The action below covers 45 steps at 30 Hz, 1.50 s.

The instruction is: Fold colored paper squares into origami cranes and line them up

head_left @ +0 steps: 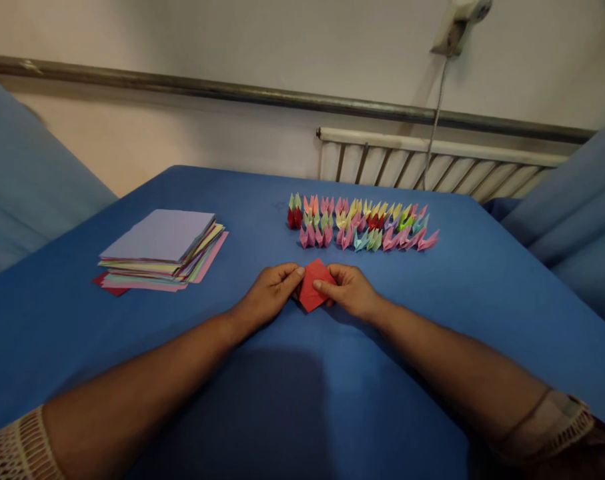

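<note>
A red folded piece of origami paper is held between my two hands, low over the middle of the blue table. My left hand pinches its left edge, thumb on top. On the other side my right hand grips the right edge, with its thumb lying across the paper's face. The paper has a pointed top and a slanted lower edge. The fingers behind it are mostly hidden.
Rows of small folded paper cranes in many colours stand beyond my hands. To the left lies a stack of coloured paper sheets. The blue table reaches back to a wall with a radiator and a pipe.
</note>
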Tool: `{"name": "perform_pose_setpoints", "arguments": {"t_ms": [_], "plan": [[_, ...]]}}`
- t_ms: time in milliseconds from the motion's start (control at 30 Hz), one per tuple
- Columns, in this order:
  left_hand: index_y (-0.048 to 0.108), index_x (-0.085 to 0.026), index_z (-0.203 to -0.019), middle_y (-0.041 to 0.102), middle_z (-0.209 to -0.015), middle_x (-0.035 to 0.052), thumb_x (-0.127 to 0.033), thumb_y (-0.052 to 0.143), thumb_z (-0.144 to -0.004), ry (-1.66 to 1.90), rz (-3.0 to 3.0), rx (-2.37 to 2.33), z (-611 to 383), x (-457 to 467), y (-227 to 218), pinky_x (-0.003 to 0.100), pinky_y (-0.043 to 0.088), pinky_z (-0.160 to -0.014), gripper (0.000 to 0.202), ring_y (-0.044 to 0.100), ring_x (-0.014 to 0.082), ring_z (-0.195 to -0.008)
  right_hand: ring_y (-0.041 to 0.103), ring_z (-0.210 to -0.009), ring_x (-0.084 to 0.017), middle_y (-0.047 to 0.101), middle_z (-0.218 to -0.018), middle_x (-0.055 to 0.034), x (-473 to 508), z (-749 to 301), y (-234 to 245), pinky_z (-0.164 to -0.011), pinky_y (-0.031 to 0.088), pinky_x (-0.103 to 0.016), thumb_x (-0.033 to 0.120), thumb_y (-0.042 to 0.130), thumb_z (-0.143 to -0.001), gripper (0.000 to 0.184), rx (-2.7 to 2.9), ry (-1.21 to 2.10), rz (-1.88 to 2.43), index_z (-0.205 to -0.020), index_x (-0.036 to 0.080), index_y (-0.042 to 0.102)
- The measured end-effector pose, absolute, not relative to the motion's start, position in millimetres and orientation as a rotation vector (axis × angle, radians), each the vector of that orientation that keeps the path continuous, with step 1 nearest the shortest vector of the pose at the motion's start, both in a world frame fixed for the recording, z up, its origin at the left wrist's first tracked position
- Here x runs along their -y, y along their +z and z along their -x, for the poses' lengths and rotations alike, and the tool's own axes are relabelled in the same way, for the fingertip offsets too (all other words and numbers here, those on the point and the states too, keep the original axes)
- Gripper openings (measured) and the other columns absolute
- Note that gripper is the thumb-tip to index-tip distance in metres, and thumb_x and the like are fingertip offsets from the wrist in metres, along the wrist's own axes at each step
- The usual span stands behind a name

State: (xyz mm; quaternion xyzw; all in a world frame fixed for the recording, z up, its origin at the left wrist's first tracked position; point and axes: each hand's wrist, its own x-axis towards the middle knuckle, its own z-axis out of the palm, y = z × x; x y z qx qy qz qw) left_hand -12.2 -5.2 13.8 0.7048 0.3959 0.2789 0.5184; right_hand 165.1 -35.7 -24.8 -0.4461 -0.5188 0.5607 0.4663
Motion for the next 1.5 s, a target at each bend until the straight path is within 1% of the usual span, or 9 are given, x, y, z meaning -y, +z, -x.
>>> {"name": "perform_pose_setpoints", "arguments": {"t_ms": [133,267,533,733,933,1067,1200,1367,1500], "plan": [[0.059,-0.017,-0.095,0.063,-0.080,0.0003,-0.035,0.067,-0.078,0.779,-1.579,-0.894,10,5,7,0.027,0.050,-0.069,0.026,0.060,0.0129,-0.072,0.052,-0.050,-0.009,0.061,-0.066,0.0019,34,-167,-23,-0.046,0.043,-0.023,0.050,0.074,-0.071,0.036,1.224,1.394,1.076,-0.078,0.017,0.061],[0.058,-0.017,-0.095,0.063,-0.080,-0.0004,-0.030,0.069,-0.075,0.834,-1.498,-0.930,10,0,2,0.028,0.051,-0.070,0.026,0.061,0.0118,-0.070,0.059,-0.054,-0.011,0.066,-0.067,-0.0003,35,-169,-19,-0.050,0.046,-0.024,0.050,0.071,-0.074,0.035,1.201,1.444,0.994,-0.081,0.017,0.062],[0.059,-0.017,-0.094,0.063,-0.075,-0.0027,-0.031,0.071,-0.072,0.882,-1.464,-0.975,12,-7,2,0.026,0.050,-0.067,0.028,0.060,0.0105,-0.067,0.065,-0.058,-0.011,0.070,-0.068,-0.0011,37,-170,-15,-0.055,0.049,-0.022,0.034,0.070,-0.074,0.022,1.143,1.518,0.945,-0.086,0.016,0.063],[0.060,-0.017,-0.094,0.064,-0.076,-0.0017,-0.032,0.071,-0.073,0.862,-1.471,-0.987,12,-4,5,0.027,0.051,-0.069,0.028,0.062,0.0117,-0.068,0.064,-0.053,-0.011,0.069,-0.063,0.0003,34,-168,-19,-0.049,0.047,-0.020,0.039,0.071,-0.073,0.026,1.116,1.508,0.953,-0.084,0.017,0.062],[0.059,-0.017,-0.106,0.069,-0.098,0.0039,-0.032,0.080,-0.065,0.769,-1.528,-0.915,10,3,10,0.031,0.051,-0.079,0.048,0.066,0.0173,-0.085,0.064,-0.052,-0.012,0.069,-0.061,-0.0005,33,-168,-22,-0.049,0.048,-0.021,0.048,0.067,-0.077,0.032,1.120,1.489,0.995,-0.083,0.016,0.062],[0.065,-0.015,-0.094,0.068,-0.087,0.0030,-0.040,0.069,-0.079,0.785,-1.540,-0.911,13,1,8,0.028,0.049,-0.075,0.029,0.062,0.0154,-0.077,0.064,-0.053,-0.012,0.069,-0.062,-0.0020,34,-170,-21,-0.050,0.048,-0.021,0.054,0.064,-0.080,0.038,1.145,1.487,1.004,-0.083,0.015,0.063],[0.068,-0.014,-0.090,0.068,-0.080,0.0043,-0.046,0.058,-0.087,0.786,-1.361,-0.844,17,-6,3,0.027,0.047,-0.069,0.033,0.061,0.0152,-0.071,0.065,-0.054,-0.013,0.070,-0.062,-0.0028,35,-170,-20,-0.051,0.048,-0.022,0.056,0.062,-0.082,0.040,1.139,1.509,1.003,-0.087,0.016,0.064],[0.069,-0.013,-0.085,0.069,-0.077,0.0060,-0.044,0.059,-0.086,0.719,-1.248,-0.783,19,-8,6,0.026,0.047,-0.064,0.032,0.061,0.0152,-0.067,0.065,-0.053,-0.014,0.069,-0.061,-0.0025,33,-170,-22,-0.048,0.047,-0.023,0.055,0.065,-0.079,0.039,1.083,1.516,0.971,-0.086,0.016,0.064],[0.072,-0.015,-0.085,0.069,-0.073,0.0028,-0.036,0.074,-0.072,0.621,-1.395,-0.858,16,-2,12,0.024,0.046,-0.059,0.025,0.059,0.0130,-0.061,0.059,-0.048,-0.010,0.064,-0.059,0.0005,33,-171,-21,-0.046,0.046,-0.022,0.054,0.067,-0.078,0.038,1.050,1.478,0.959,-0.078,0.017,0.063]]}}
